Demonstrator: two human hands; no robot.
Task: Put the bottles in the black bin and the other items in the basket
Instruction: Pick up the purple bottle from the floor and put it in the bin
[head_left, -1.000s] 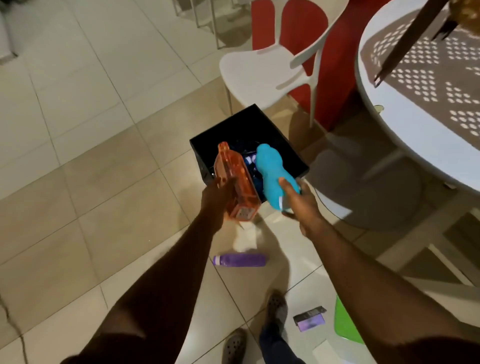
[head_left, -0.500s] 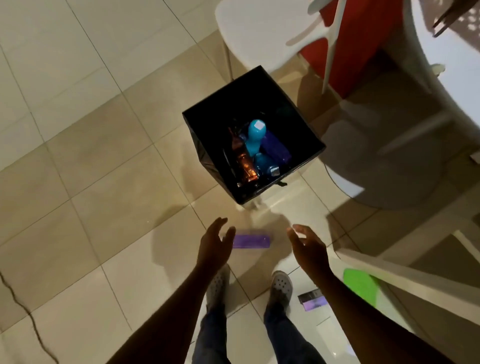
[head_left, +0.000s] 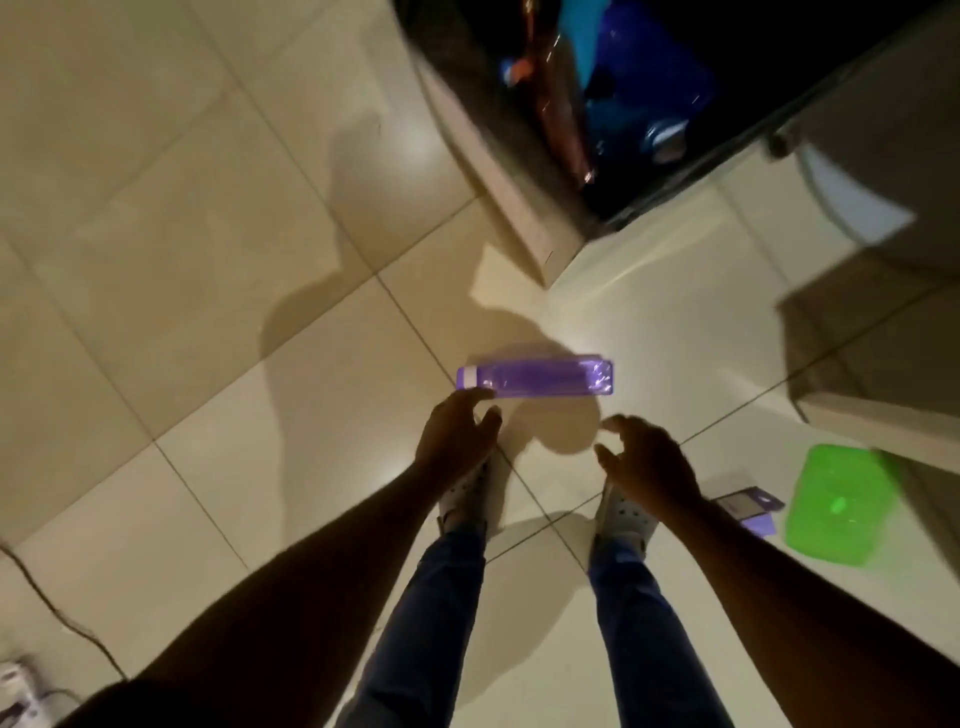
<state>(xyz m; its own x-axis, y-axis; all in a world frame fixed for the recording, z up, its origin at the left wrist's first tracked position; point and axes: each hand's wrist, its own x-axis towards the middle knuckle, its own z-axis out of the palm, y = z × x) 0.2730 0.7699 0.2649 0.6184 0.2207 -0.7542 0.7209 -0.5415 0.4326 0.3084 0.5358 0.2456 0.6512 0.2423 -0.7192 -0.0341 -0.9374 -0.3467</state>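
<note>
Purple bottle (head_left: 535, 375) lies flat on tile, next to go.
Nearest me, both hands hang empty with fingers spread, left hand (head_left: 457, 434) at its cap end, right hand (head_left: 649, 460) short of its base; a one-sided nudge could roll it away from the black bin (head_left: 519, 171) beyond.

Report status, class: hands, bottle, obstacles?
Both hands empty, left hand nearest. Purple bottle flat on floor. Black bin ahead, nothing between.

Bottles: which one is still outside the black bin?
The purple bottle, lying on its side on the floor tiles just beyond the left hand. The orange and blue bottles already sit inside the black bin.
</note>
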